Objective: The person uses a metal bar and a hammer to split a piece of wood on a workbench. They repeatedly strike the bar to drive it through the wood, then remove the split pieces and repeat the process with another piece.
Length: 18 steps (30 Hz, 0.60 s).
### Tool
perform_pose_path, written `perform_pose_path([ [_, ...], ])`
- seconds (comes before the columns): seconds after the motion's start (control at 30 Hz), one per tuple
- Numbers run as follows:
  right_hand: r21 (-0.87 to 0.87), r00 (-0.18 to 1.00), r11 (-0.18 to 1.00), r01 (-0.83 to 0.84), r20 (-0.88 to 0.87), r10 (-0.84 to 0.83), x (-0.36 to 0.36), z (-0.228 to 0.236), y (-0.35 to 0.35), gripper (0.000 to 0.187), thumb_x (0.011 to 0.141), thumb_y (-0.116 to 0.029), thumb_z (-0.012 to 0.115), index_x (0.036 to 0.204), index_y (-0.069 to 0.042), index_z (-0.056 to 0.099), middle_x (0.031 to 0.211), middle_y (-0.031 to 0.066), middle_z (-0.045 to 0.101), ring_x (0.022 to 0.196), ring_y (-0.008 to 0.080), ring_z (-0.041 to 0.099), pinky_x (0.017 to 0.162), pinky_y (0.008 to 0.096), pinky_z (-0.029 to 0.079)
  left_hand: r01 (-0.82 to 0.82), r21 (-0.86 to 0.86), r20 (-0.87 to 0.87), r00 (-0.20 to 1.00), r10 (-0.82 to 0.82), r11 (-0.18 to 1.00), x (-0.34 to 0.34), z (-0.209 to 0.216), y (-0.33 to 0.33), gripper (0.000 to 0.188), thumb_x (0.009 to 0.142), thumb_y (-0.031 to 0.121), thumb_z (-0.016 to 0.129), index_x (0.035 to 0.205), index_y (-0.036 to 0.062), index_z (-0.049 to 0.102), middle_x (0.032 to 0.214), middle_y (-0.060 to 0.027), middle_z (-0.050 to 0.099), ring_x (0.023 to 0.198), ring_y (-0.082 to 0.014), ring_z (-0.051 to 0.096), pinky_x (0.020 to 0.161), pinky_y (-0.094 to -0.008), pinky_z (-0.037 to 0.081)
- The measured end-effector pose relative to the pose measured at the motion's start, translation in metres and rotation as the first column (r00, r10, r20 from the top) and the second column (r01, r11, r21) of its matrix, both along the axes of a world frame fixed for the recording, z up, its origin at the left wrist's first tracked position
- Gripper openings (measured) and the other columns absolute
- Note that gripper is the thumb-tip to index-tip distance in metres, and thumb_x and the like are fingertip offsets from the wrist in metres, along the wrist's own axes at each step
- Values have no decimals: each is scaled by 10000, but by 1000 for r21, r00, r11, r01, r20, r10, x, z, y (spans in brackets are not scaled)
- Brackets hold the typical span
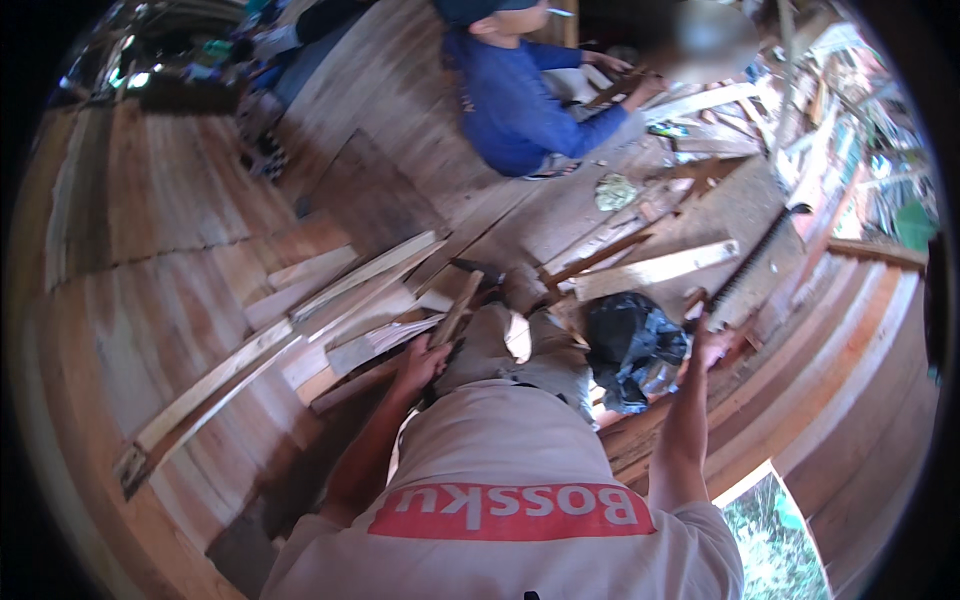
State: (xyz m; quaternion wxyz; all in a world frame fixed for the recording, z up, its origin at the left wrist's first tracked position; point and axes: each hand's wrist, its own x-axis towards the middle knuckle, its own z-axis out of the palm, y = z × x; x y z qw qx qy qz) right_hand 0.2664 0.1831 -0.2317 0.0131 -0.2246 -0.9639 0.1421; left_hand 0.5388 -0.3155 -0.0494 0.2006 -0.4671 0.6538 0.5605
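My left hand (pixel 422 360) grips the wooden handle of a hammer (pixel 458 308), whose dark head points away from me over the floor planks. My right hand (pixel 706 345) is out to the right, closed on the handle end of a hand saw (pixel 762 265); its toothed blade runs up and to the right across the boards. My knees in grey trousers (pixel 510 350) are between the two hands. A crumpled black plastic bag (pixel 632 345) lies just left of my right hand.
Loose planks and battens (pixel 655 268) lie scattered on the wooden plank floor (pixel 180 250), and a long batten (pixel 215 378) lies at the left. A person in a blue top (pixel 515 105) crouches ahead, handling wood. An opening (pixel 775 530) at the lower right shows greenery below.
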Motion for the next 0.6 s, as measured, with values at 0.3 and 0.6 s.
perform_pose_path([
  [0.3, -458, 871, 770, -444, -424, 250, -26, 161, -111, 313, 896, -162, 614, 1135, 26, 543, 976, 93, 592, 763, 169, 540, 659, 303, 470, -398, 366, -160, 863, 478, 841, -20, 17, 12, 209, 917, 275, 545, 810, 100, 505, 648, 12, 458, 555, -94, 431, 694, -326, 485],
  [0.6, -998, 516, 36, 58, 61, 855, 91, 216, -369, 501, 973, -411, 416, 1240, 2, 510, 1023, 120, 601, 893, 208, 591, 752, 323, 479, -337, 178, -315, 870, 378, 924, -45, 64, -20, 362, 872, 376, 582, 915, 17, 581, 724, -46, 562, 587, -114, 529, 529, -264, 435],
])
